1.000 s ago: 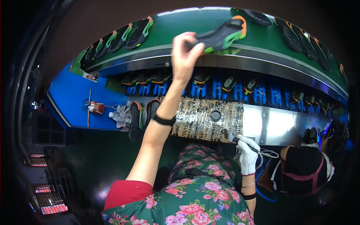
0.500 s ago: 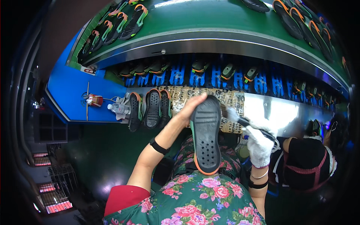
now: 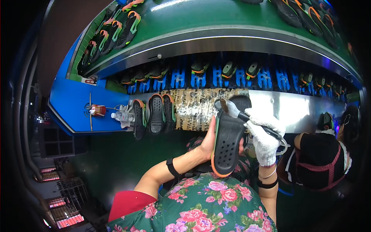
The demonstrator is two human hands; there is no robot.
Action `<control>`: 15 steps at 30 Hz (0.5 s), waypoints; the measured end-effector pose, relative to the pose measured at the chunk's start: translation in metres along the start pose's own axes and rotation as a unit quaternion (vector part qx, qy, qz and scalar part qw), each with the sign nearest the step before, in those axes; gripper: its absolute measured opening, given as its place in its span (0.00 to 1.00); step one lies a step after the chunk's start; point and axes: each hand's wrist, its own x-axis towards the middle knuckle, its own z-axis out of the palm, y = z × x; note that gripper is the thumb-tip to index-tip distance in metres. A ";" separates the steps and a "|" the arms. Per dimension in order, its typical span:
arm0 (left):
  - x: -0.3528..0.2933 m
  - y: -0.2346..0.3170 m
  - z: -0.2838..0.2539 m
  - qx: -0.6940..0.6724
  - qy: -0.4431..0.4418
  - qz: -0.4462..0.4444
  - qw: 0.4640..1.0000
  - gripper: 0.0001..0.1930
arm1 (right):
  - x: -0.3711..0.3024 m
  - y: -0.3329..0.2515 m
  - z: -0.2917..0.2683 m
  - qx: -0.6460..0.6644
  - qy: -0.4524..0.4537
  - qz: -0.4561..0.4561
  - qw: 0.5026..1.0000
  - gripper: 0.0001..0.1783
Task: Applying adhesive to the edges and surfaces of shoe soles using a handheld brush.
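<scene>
My bare left hand grips a black shoe sole at its sides, thumb along the left edge and fingertips showing at the right. The sole is tilted, its far end leaning right; its near end has small round holes and an orange rim, and green shows along its left side. In a white knit glove, my right hand is closed around the dark handle of a brush. Its pale bristles lie over the far part of the sole; whether they touch it I cannot tell. Another dark rounded piece shows beside the bristles, partly hidden.
Several soles stand left of a bench covered with printed tape. A blue panel with a clear bottle lies farther left. Beyond runs a rack of blue holders under a green conveyor. A co-worker sits at right.
The sole has shifted right and its far end has tipped right. My left hand has slid nearer along it. The brush has come left, over the sole's far part.
</scene>
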 end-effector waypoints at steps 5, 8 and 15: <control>0.013 0.015 0.035 0.038 0.042 0.073 0.996 0.61 | -0.005 -0.011 0.000 0.036 -0.025 0.128 0.991 0.14; 0.018 0.019 0.044 -0.062 -0.070 0.100 0.991 0.60 | 0.001 -0.009 0.005 -0.031 -0.041 -0.023 0.998 0.11; 0.030 0.004 0.044 0.055 0.038 0.193 0.979 0.48 | 0.010 -0.018 0.000 -0.331 -0.049 -0.224 0.915 0.20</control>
